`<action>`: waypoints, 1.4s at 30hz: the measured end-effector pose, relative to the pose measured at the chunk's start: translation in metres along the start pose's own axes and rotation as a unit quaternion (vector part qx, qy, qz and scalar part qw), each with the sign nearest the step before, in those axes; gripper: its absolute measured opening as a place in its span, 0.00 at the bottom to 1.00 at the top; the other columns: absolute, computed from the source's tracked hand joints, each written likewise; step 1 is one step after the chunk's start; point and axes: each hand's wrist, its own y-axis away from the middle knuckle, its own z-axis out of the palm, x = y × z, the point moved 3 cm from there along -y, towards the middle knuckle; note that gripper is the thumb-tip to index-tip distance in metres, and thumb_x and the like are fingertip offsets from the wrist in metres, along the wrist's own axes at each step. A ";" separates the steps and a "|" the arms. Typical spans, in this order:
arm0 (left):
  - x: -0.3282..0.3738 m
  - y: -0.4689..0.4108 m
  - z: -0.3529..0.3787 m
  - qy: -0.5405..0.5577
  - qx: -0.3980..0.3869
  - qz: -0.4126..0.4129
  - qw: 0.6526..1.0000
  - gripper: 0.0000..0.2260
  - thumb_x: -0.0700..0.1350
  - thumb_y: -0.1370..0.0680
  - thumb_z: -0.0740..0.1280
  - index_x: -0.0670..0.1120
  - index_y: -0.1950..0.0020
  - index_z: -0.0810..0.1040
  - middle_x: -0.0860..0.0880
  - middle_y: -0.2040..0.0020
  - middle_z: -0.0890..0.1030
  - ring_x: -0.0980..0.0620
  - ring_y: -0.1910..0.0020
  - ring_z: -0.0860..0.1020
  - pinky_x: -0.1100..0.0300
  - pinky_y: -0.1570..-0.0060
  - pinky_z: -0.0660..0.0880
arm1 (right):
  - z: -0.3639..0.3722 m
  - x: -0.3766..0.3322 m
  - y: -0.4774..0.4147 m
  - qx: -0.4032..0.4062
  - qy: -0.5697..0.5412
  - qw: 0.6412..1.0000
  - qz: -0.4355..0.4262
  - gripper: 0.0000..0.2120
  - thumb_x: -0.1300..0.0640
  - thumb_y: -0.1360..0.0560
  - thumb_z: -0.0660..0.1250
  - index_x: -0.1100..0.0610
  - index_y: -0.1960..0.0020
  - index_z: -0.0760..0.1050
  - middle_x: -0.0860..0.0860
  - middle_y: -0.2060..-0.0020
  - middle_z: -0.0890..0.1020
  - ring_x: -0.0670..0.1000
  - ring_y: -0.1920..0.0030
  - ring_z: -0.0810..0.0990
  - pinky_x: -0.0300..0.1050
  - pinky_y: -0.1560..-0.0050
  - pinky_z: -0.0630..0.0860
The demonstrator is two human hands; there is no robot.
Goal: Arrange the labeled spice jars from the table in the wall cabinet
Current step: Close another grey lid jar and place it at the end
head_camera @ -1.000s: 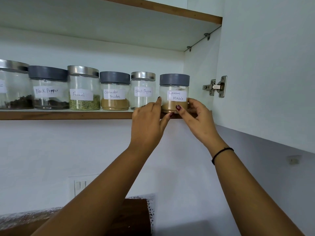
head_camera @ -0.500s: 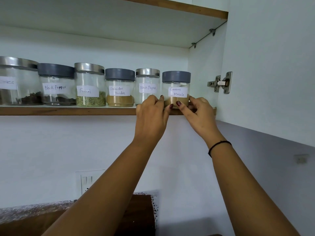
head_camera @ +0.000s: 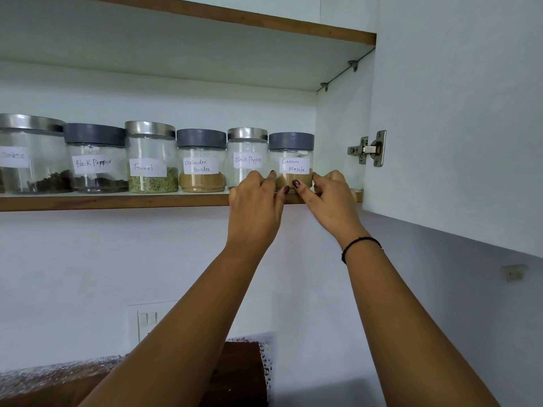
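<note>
Both arms reach up, and the left hand [head_camera: 255, 201] and right hand [head_camera: 326, 198] clasp the base of the Garam Masala jar [head_camera: 293, 160] from either side, fingers curled round its glass. The jar stands upright at the right end of the shelf [head_camera: 117, 201], just beside the steel-lidded Black Pepper jar [head_camera: 247, 154] and near the cabinet side wall [head_camera: 338, 127]. The step appears to be settling it into the row; next comes a clean release, label facing out.

Garam Masala jar [head_camera: 294, 169]: grey lid, white label, tan powder.
Coriander Powder jar [head_camera: 201, 164]: grey lid, ochre powder.
Fennel jar [head_camera: 151, 160]: silver lid, green seeds.
Shelf edge [head_camera: 117, 201]: brown wood.
Cabinet wall [head_camera: 338, 118]: white.
Wristband [head_camera: 360, 244]: black.
Fingernails [head_camera: 296, 183]: dark maroon.
Table [head_camera: 235, 377]: dark brown.
</note>
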 end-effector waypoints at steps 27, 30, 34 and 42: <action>-0.001 0.000 0.001 -0.008 -0.015 -0.003 1.000 0.19 0.51 0.16 0.60 0.45 0.28 0.72 0.45 0.46 0.76 0.47 0.47 0.76 0.53 0.45 0.69 | 0.006 -0.001 0.000 -0.003 0.082 0.997 -0.001 0.24 0.39 0.20 0.57 0.53 0.34 0.74 0.48 0.51 0.68 0.52 0.47 0.74 0.52 0.39 0.66; -0.001 0.000 0.000 -0.007 -0.007 0.000 1.000 0.18 0.49 0.16 0.60 0.43 0.29 0.74 0.45 0.48 0.77 0.47 0.49 0.77 0.53 0.47 0.70 | 0.007 0.000 0.001 -0.004 0.077 0.997 0.001 0.27 0.40 0.20 0.57 0.56 0.29 0.70 0.49 0.49 0.69 0.53 0.44 0.73 0.53 0.38 0.66; -0.001 0.000 0.000 -0.007 -0.011 0.000 1.000 0.18 0.49 0.16 0.59 0.43 0.29 0.73 0.45 0.47 0.77 0.47 0.48 0.77 0.53 0.47 0.70 | 0.009 0.002 0.001 -0.001 0.066 0.998 -0.004 0.30 0.40 0.20 0.57 0.58 0.26 0.67 0.49 0.49 0.68 0.53 0.44 0.74 0.55 0.38 0.69; -0.002 0.001 0.001 0.000 -0.010 0.003 1.000 0.18 0.49 0.16 0.59 0.42 0.29 0.73 0.45 0.47 0.77 0.47 0.47 0.77 0.52 0.45 0.70 | 0.008 0.000 0.003 0.008 0.057 0.998 -0.006 0.30 0.40 0.21 0.58 0.59 0.26 0.67 0.48 0.51 0.66 0.53 0.44 0.74 0.57 0.38 0.70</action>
